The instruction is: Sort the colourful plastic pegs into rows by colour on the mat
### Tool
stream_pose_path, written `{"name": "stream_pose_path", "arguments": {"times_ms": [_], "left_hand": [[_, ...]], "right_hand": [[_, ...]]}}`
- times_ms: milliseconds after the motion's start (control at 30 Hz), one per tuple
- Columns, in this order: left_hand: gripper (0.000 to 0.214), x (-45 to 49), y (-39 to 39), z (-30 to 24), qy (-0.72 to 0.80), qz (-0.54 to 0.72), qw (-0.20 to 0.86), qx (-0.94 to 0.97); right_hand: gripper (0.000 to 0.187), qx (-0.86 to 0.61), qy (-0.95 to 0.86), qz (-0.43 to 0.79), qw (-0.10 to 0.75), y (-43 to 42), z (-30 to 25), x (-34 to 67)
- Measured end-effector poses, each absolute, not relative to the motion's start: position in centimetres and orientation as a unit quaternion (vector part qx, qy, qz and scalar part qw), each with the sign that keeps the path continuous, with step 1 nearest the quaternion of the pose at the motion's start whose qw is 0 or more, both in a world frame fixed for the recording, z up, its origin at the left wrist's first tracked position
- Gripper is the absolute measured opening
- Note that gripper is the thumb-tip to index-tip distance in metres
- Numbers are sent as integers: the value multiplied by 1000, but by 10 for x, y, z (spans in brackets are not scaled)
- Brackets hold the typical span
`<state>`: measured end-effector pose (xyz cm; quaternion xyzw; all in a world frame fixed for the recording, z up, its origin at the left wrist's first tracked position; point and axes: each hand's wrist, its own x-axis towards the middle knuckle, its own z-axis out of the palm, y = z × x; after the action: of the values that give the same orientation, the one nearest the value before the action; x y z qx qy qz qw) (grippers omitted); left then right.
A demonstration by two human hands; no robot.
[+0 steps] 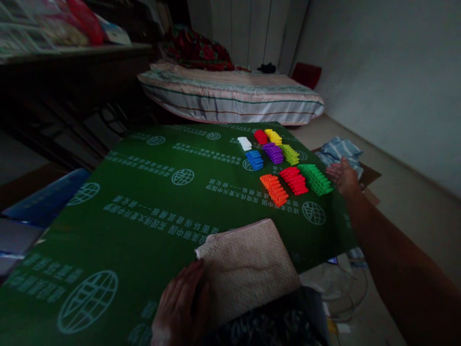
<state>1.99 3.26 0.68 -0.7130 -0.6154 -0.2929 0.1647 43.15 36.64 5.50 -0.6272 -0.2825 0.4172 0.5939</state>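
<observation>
My right hand is stretched out past the right edge of the green board, fingers extended and holding nothing. It is nearest the green stack of small ribbed plastic pieces. Beside that stack are a bright red stack and an orange stack. Farther back sit blue, purple, lime, white, dark red and yellow stacks. My left hand lies with its fingers fairly flat by the left edge of a folded beige cloth.
Behind the board stands a bed with striped bedding. A dark table with bags is at upper left. Right of the board, a blue striped cloth lies over cardboard, with a pale wall beyond.
</observation>
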Motion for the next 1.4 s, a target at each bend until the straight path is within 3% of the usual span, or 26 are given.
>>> {"name": "stream_pose_path", "arguments": {"times_ms": [367, 633, 900, 1000, 1167, 1400], "left_hand": [[27, 18, 32, 6, -619, -284, 153, -716], [30, 14, 32, 32, -649, -291, 68, -700], [29, 28, 92, 52, -624, -347, 29, -700], [32, 48, 132, 53, -621, -355, -95, -692], [62, 84, 192, 53, -659, -331, -358, -573], [92, 126, 243, 52, -636, -331, -418, -557]], "right_hand": [[40, -622, -285, 443, 579, 372, 35, 427], [39, -604, -315, 456, 574, 381, 21, 421], [37, -571, -335, 493, 564, 379, 12, 423], [37, -568, -335, 500, 561, 378, 10, 422], [41, -561, -346, 514, 549, 377, 6, 416], [39, -525, -348, 542, 556, 366, 7, 381]]}}
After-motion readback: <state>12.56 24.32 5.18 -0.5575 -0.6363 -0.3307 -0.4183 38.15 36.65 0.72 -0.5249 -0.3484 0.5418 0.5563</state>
